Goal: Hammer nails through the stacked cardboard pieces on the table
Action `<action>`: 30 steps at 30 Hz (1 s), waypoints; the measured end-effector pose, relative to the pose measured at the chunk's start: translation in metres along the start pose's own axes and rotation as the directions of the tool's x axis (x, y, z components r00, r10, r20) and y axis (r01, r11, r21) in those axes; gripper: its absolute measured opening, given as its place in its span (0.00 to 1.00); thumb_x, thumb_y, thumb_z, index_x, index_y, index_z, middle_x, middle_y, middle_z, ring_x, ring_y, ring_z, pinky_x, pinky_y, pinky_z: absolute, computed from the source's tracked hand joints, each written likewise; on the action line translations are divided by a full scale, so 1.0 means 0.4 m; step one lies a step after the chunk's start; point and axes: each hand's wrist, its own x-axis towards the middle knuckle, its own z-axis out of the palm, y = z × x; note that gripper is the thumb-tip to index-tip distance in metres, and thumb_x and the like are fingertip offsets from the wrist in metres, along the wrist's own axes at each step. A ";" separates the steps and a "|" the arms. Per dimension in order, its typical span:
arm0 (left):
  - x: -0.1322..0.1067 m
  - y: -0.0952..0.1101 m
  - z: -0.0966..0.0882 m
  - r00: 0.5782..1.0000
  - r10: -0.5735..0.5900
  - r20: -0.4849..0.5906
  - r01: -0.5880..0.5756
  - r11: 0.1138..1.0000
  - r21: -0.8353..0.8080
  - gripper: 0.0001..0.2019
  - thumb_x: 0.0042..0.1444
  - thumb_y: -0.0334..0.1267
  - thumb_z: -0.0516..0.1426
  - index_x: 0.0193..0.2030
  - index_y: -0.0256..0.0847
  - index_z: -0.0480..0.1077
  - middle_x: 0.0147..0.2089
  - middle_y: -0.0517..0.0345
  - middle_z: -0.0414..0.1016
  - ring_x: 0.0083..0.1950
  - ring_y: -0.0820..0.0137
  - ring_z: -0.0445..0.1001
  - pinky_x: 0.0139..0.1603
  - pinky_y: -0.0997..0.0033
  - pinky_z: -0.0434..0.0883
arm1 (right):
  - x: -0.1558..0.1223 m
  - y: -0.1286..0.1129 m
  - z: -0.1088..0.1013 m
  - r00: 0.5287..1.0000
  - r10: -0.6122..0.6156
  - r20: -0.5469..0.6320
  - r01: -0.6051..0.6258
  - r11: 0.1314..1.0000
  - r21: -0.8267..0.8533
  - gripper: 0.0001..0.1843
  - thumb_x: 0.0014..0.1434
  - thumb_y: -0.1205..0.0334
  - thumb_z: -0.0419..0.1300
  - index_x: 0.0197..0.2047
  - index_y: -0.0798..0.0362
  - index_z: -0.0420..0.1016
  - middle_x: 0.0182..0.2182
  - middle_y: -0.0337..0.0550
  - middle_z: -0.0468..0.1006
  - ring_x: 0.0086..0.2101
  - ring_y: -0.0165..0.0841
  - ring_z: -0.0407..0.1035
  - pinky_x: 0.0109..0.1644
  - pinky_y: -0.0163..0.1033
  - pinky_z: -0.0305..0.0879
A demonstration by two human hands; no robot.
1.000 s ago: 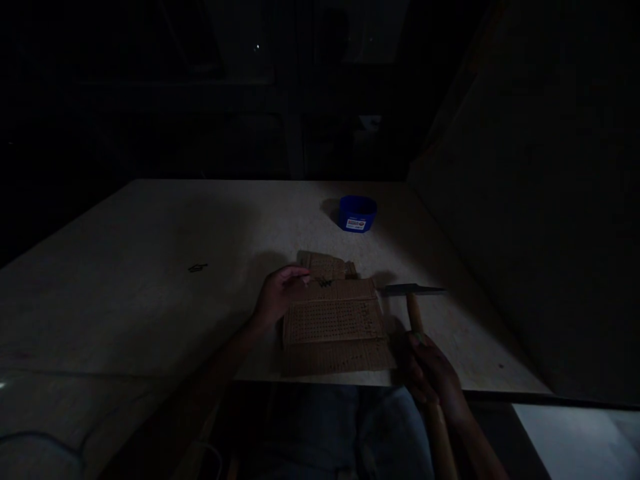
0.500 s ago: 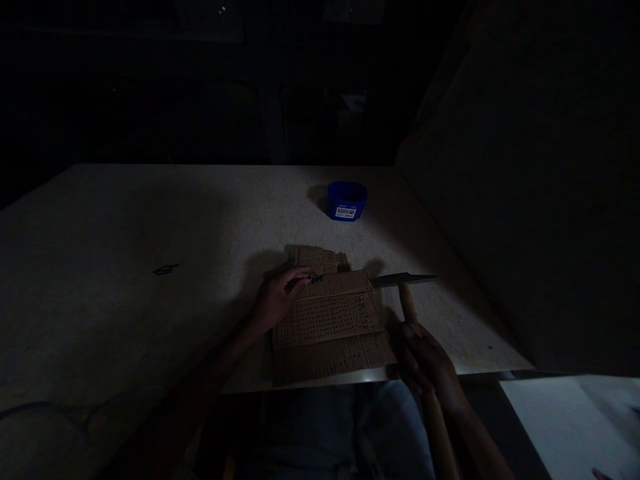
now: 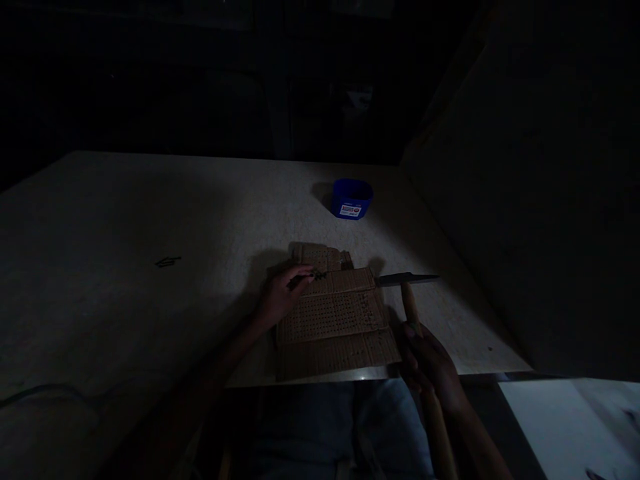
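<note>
The room is dark. A stack of brown perforated cardboard pieces [image 3: 333, 320] lies at the near edge of a pale table [image 3: 150, 293]. My left hand [image 3: 281, 295] rests at the stack's far left corner, its fingers pinched on small dark nails [image 3: 316, 274] lying there. My right hand [image 3: 430, 367] grips the wooden handle of a hammer [image 3: 407, 287], whose metal head lies on the table just right of the cardboard.
A blue round tub [image 3: 351, 198] with a label stands beyond the cardboard. A few dark nails [image 3: 167, 262] lie loose on the table's left part. A large tilted board [image 3: 525, 200] rises along the right. White sheet [image 3: 570, 427] lies low right.
My left hand's fingers have closed in on the small nails at the cardboard's far corner. The hammer and my right hand have stayed almost still; the view shifted a little.
</note>
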 end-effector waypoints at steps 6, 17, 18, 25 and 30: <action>-0.009 -0.001 0.008 1.000 -0.020 0.009 0.020 1.000 -0.008 0.09 0.62 0.37 0.58 0.45 0.44 0.79 0.45 0.57 0.84 0.46 0.67 0.82 0.50 0.66 0.78 | -0.011 -0.001 0.010 1.000 -0.017 -0.015 0.016 0.999 -0.045 0.25 0.57 0.41 0.66 0.29 0.50 0.61 0.14 0.25 0.61 0.08 0.17 0.47 0.10 0.25 0.50; -0.017 -0.013 0.029 0.998 0.001 -0.059 -0.004 0.999 -0.045 0.08 0.61 0.35 0.60 0.46 0.44 0.78 0.46 0.56 0.84 0.47 0.67 0.82 0.51 0.65 0.78 | -0.094 -0.158 0.077 0.999 -0.042 -0.024 0.032 0.951 -0.308 0.25 0.59 0.35 0.61 0.41 0.49 0.67 0.16 0.27 0.63 0.11 0.20 0.51 0.13 0.23 0.45; -0.017 -0.014 0.031 0.998 0.002 -0.062 -0.005 0.999 -0.049 0.08 0.61 0.35 0.60 0.46 0.44 0.78 0.46 0.56 0.84 0.47 0.67 0.81 0.51 0.65 0.78 | -0.106 -0.176 0.093 0.999 -0.035 -0.002 0.033 0.939 -0.343 0.25 0.59 0.35 0.60 0.41 0.49 0.68 0.16 0.28 0.62 0.11 0.19 0.50 0.13 0.23 0.44; -0.016 -0.021 0.030 0.998 0.048 -0.028 -0.048 0.999 -0.013 0.09 0.62 0.34 0.58 0.45 0.46 0.79 0.45 0.58 0.84 0.45 0.67 0.81 0.49 0.65 0.78 | -0.096 -0.196 0.195 0.970 0.056 0.235 0.063 0.880 -0.470 0.26 0.61 0.35 0.59 0.33 0.51 0.65 0.18 0.29 0.63 0.12 0.19 0.50 0.13 0.25 0.45; -0.014 -0.021 0.027 0.996 0.085 -0.019 -0.085 0.996 0.037 0.09 0.62 0.34 0.58 0.45 0.45 0.79 0.44 0.56 0.84 0.46 0.65 0.81 0.51 0.64 0.77 | -0.058 -0.159 0.216 0.947 0.105 0.303 0.048 0.888 -0.457 0.26 0.60 0.34 0.59 0.35 0.51 0.64 0.18 0.27 0.63 0.11 0.20 0.51 0.12 0.25 0.45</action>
